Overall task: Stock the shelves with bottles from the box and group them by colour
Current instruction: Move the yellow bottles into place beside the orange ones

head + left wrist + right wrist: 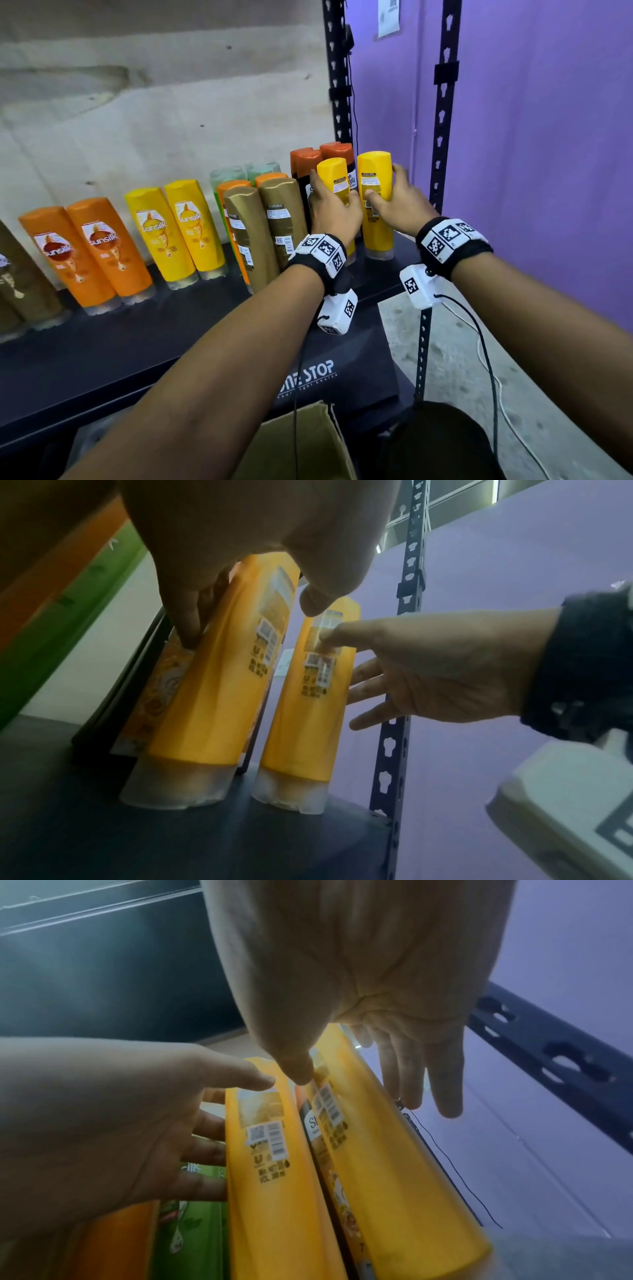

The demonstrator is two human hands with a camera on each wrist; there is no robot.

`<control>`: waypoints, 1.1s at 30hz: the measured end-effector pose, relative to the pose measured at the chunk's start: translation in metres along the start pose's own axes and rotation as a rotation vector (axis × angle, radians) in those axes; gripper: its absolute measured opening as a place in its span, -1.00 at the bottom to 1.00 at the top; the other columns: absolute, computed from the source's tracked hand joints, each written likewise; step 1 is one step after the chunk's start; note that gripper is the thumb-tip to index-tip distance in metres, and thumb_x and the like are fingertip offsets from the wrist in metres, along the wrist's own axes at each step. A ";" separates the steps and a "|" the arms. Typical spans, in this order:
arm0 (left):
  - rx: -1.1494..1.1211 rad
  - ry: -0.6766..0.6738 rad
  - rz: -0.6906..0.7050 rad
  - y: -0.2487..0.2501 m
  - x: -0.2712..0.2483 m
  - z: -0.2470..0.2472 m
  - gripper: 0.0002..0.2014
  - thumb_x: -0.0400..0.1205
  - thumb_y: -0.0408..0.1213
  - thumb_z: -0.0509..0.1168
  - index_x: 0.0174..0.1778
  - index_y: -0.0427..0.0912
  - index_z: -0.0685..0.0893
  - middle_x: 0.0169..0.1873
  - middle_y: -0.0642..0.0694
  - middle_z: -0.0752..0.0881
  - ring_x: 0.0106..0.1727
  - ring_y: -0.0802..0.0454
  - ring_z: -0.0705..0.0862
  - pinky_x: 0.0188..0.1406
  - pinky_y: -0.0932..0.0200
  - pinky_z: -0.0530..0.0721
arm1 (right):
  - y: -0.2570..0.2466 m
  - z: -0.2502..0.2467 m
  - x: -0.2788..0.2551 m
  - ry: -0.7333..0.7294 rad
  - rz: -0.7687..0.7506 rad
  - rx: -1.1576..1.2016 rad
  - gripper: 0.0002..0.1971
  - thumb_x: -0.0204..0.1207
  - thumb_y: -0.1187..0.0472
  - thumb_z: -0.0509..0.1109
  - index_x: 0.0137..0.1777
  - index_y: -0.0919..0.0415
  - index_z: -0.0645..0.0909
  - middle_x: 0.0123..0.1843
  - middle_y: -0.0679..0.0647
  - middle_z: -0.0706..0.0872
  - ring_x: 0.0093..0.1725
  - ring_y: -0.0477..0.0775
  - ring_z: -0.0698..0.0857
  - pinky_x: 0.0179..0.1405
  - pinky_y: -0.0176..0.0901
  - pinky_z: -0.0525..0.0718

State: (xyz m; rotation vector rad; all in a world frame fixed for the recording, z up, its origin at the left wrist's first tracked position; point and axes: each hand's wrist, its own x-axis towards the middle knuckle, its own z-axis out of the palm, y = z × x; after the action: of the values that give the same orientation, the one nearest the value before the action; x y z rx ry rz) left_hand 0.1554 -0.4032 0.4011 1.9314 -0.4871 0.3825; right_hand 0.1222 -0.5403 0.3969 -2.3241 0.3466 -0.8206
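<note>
Two yellow bottles stand cap-down side by side at the right end of the black shelf [137,342], labels toward me. My left hand [334,202] grips the left yellow bottle [334,178] [219,683], thumb on its front and fingers behind its left side. My right hand [385,192] holds the right yellow bottle [375,171] [394,1191], with the thumb on the label and fairly straight fingers along its far side. The cardboard box [308,445] sits open below my arms; its contents are hidden.
Along the shelf, left to right, stand an orange pair [85,253], a yellow pair [178,229] and a gold pair [267,226]. Green bottles [233,173] and dark orange-capped bottles [308,164] stand behind. A black upright post [442,137] and a purple wall close the right side.
</note>
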 end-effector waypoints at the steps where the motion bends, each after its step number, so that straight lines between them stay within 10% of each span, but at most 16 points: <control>1: -0.028 0.001 -0.004 -0.002 0.002 0.002 -0.15 0.71 -0.13 0.32 0.77 -0.17 -0.07 0.52 -0.30 0.49 0.51 -0.30 0.50 0.46 -0.14 0.52 | 0.003 0.003 0.003 -0.001 0.014 0.016 -0.29 0.68 -0.17 0.33 0.68 0.13 0.15 0.37 0.28 0.69 0.26 0.36 0.71 0.07 -0.02 0.58; 12: -0.079 0.008 -0.036 -0.022 0.001 0.012 -0.52 0.71 -0.14 0.37 0.45 -0.30 0.43 0.36 -0.28 0.60 0.38 -0.25 0.61 0.37 -0.19 0.58 | 0.012 0.021 0.005 -0.016 0.055 0.182 -0.49 0.70 -0.23 0.27 0.37 0.15 0.30 0.22 0.18 0.73 0.12 0.28 0.73 0.12 0.19 0.73; 20: -0.238 0.008 0.054 -0.023 -0.028 -0.001 -0.53 0.67 0.00 0.41 0.42 -0.11 0.50 0.23 -0.11 0.74 0.20 -0.10 0.74 0.24 -0.05 0.70 | 0.002 0.006 -0.026 0.113 -0.025 0.241 -0.53 0.70 -0.26 0.24 0.37 0.09 0.40 0.01 -0.09 0.68 -0.14 -0.09 0.68 -0.34 -0.27 0.50; 26: -0.312 0.000 0.131 -0.016 -0.048 -0.025 -0.62 0.66 0.04 0.42 0.33 0.04 0.54 -0.05 0.32 0.72 -0.11 0.46 0.71 -0.10 0.43 0.66 | -0.019 -0.014 -0.057 0.240 -0.108 0.389 -0.51 0.65 -0.38 0.20 0.39 -0.09 0.44 0.02 -0.30 0.73 -0.03 -0.34 0.74 -0.12 -0.32 0.65; 30: -0.390 -0.008 0.178 -0.002 -0.060 -0.051 -0.57 0.66 0.05 0.42 0.40 0.02 0.56 0.10 0.17 0.78 0.06 0.31 0.76 0.09 0.26 0.75 | -0.042 -0.021 -0.080 0.238 -0.138 0.454 -0.53 0.61 -0.43 0.20 0.38 -0.21 0.41 -0.02 -0.54 0.71 -0.03 -0.48 0.71 -0.21 -0.54 0.62; 33: -0.446 0.036 0.199 0.004 -0.068 -0.068 -0.60 0.67 0.00 0.42 0.39 0.01 0.57 0.10 0.15 0.80 0.08 0.28 0.78 0.09 0.30 0.73 | -0.058 -0.021 -0.092 0.232 -0.151 0.483 -0.60 0.62 -0.40 0.22 0.35 -0.28 0.38 0.01 -0.47 0.73 -0.02 -0.41 0.74 -0.10 -0.32 0.69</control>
State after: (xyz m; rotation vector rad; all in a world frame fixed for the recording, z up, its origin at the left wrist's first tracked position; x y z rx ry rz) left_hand 0.0916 -0.3309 0.3983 1.4479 -0.6813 0.3971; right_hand 0.0401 -0.4665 0.4042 -1.8248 0.0569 -1.1141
